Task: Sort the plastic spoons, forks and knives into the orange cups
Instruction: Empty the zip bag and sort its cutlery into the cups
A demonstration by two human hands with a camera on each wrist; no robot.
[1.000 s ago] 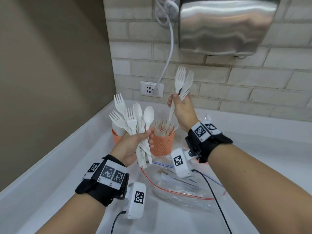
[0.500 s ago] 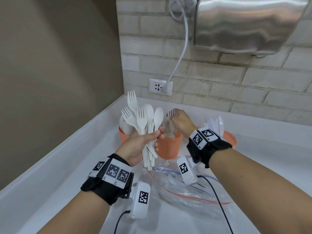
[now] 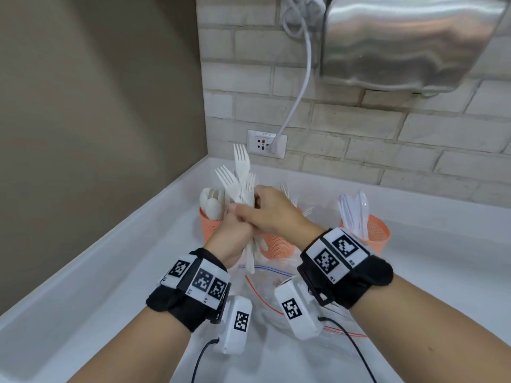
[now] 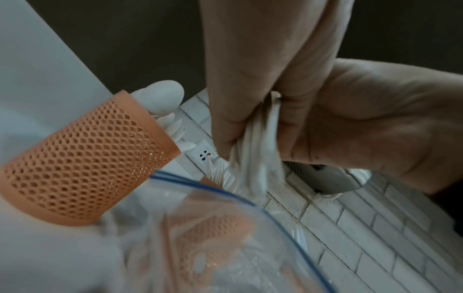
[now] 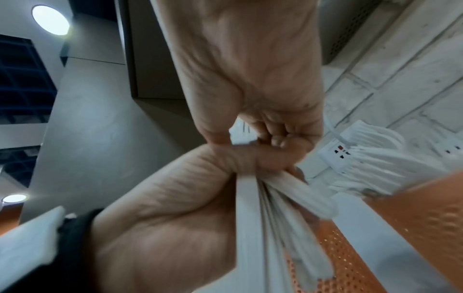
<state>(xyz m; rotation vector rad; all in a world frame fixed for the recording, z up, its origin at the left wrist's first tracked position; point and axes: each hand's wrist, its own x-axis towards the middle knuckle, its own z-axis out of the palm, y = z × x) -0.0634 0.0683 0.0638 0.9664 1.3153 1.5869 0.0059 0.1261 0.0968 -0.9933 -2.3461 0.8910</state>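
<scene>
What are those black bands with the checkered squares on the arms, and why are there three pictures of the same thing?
Those bands hold small cameras on a person's wrists. No machine here, just two bare hands sorting plastic cutlery. The big picture comes from a camera worn on the head, looking down. The other two come from the wrist cameras, looking along each hand, so everything looks huge and blurry.

The left hand grips a bunch of white cutlery; forks stick out on top. The right hand reaches over and pinches into that bunch.

On the white counter stand three orange cups: one with spoons, a middle one with forks, one with knives. A clear plastic bag lies in front.
</scene>
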